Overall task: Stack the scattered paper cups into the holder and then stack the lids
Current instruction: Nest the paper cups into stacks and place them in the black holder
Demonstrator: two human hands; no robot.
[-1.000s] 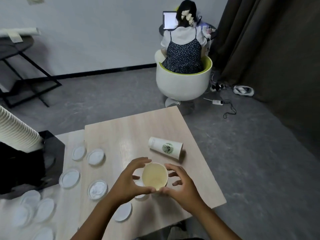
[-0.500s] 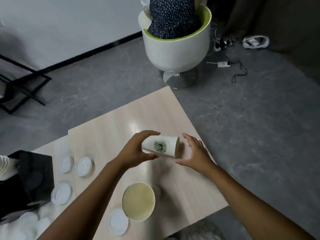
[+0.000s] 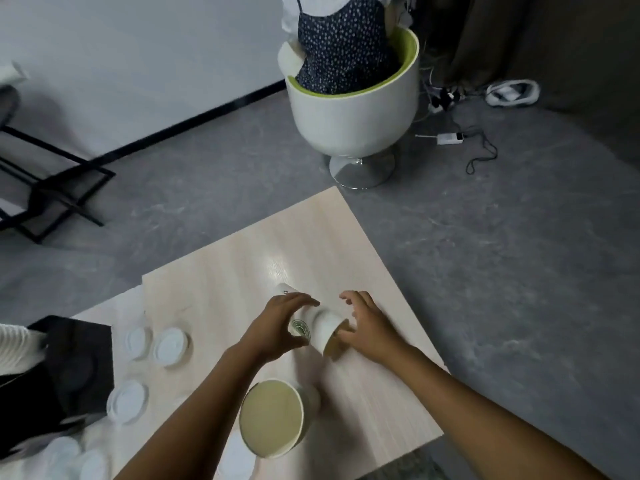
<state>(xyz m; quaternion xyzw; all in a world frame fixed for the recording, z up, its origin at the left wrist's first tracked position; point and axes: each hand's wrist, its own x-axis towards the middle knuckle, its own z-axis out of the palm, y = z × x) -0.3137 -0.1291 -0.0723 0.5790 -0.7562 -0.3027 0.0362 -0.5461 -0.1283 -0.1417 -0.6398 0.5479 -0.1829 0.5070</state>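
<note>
Left hand [image 3: 277, 327] wrapped round the tipped paper cup [image 3: 320, 329] mid-surface [image 3: 242, 271], right hand [image 3: 367, 327] loose-fingered at its rim; probably featherlight and crushable, so best gripped gently round the wall.

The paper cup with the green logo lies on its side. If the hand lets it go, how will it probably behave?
The logo cup is round and tapered, so it would probably roll in a curve. It looks empty, so likely light. Thin paper may dent under the left hand if its grip tightens.

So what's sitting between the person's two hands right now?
In the head view, a paper cup on its side: left hand grips it, right hand is at its open mouth.
</note>
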